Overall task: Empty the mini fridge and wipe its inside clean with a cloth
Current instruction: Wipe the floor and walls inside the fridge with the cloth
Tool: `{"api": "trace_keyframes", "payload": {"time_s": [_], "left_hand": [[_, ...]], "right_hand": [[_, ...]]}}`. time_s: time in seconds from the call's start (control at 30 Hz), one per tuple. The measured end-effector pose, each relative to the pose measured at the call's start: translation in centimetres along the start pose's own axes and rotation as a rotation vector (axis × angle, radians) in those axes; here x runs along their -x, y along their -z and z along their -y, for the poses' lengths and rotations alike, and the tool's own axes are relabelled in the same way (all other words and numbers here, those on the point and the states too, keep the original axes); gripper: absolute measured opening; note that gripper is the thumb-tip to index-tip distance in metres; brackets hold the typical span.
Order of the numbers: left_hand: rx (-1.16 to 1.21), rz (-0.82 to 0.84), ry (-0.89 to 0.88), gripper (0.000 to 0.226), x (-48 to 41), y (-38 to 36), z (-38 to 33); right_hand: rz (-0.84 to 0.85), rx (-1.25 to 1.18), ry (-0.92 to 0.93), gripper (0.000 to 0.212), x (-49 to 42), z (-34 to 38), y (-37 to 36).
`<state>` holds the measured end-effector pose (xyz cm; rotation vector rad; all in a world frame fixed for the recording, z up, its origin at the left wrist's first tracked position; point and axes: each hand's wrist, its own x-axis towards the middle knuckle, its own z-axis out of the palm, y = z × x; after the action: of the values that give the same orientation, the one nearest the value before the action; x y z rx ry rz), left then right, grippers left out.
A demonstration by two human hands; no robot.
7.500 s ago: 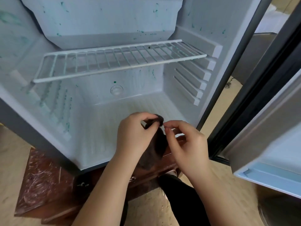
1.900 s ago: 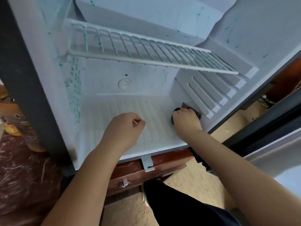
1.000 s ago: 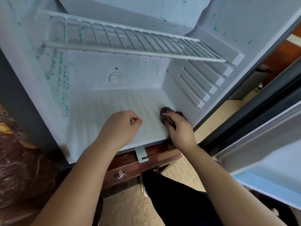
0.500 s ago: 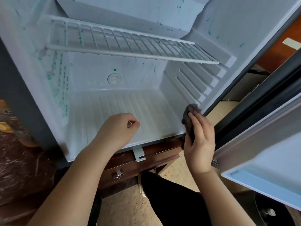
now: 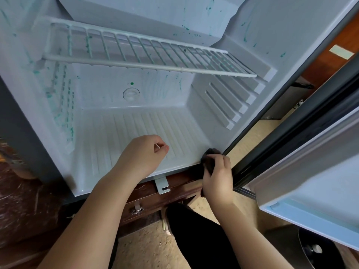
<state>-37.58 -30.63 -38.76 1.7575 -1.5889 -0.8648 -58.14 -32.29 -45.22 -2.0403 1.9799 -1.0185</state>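
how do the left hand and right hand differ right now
The left hand is curled in a fist on the fridge floor and touches no cloth; the right hand grips the dark cloth. The left hand sits mid-floor, the right hand at the floor's front right corner. Both are bare.

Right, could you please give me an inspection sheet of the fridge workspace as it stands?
Surface: fridge floor, white and ribbed.
Job's things: dark cloth at the fridge floor's front right corner; wire shelf in place; green stains on the left wall, fewer on the back and right walls.
Clutter: nothing seen.
Grippers: right hand grips the dark cloth; left hand, fingers curled, rests on the fridge floor.
Cables: nothing seen.
Surroundings: open fridge door at right; wooden cabinet below; tan room floor.
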Motion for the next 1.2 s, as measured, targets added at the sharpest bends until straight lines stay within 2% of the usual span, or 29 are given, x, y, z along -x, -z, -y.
{"api": "trace_keyframes", "payload": {"time_s": [0.1, 0.3, 0.37, 0.47, 0.53, 0.6, 0.67, 0.73, 0.8, 0.93, 1.03, 1.13, 1.2], "left_hand": [[-0.004, -0.004, 0.002, 0.017, -0.2, -0.2, -0.1], [0.007, -0.015, -0.001, 0.017, -0.4, -0.5, -0.3], [-0.003, -0.020, 0.002, 0.017, -0.5, -0.6, -0.3], [-0.025, -0.028, 0.000, 0.018, -0.6, -0.5, -0.2], [-0.032, -0.033, 0.001, 0.019, -0.7, -0.5, -0.3], [-0.042, -0.038, 0.001, 0.019, -0.9, -0.5, -0.3], [-0.044, -0.041, 0.002, 0.019, -1.0, -0.5, -0.3], [-0.045, -0.035, 0.001, 0.019, -0.9, -0.6, -0.5], [-0.053, -0.016, -0.001, 0.019, -0.7, -0.7, -0.5], [-0.078, 0.005, -0.002, 0.020, -0.6, -0.6, -0.3], [-0.081, -0.002, -0.002, 0.020, -0.7, -0.4, -0.2], [-0.088, 0.002, -0.006, 0.020, -0.6, -0.4, -0.2], [-0.078, -0.001, -0.006, 0.021, -0.5, -0.3, -0.2]], "right_hand": [[0.089, -0.015, 0.154, 0.041, 1.9, 1.2, -0.1], [0.206, -0.100, 0.258, 0.046, 2.6, 2.3, -0.2], [0.127, -0.103, 0.197, 0.044, 1.2, 1.4, -0.1], [-0.101, -0.126, -0.019, 0.037, -0.9, 0.5, 0.7], [-0.229, -0.088, 0.043, 0.037, -1.4, 0.5, 1.3], [-0.279, 0.025, 0.218, 0.043, -1.6, 0.7, 1.4], [-0.220, 0.225, 0.316, 0.051, -2.5, 0.6, 0.9], [-0.081, 0.443, 0.306, 0.057, -2.8, 0.6, -0.2], [0.009, 0.534, 0.274, 0.058, -2.6, 0.8, -0.8], [0.159, 0.395, 0.041, 0.051, -1.8, 1.3, 0.8], [0.289, 0.319, -0.066, 0.033, -0.4, 1.0, 2.8], [0.430, 0.111, -0.074, 0.029, 1.8, 1.1, 4.4], [0.348, -0.024, 0.010, 0.032, 2.8, 1.5, 5.0]]}}
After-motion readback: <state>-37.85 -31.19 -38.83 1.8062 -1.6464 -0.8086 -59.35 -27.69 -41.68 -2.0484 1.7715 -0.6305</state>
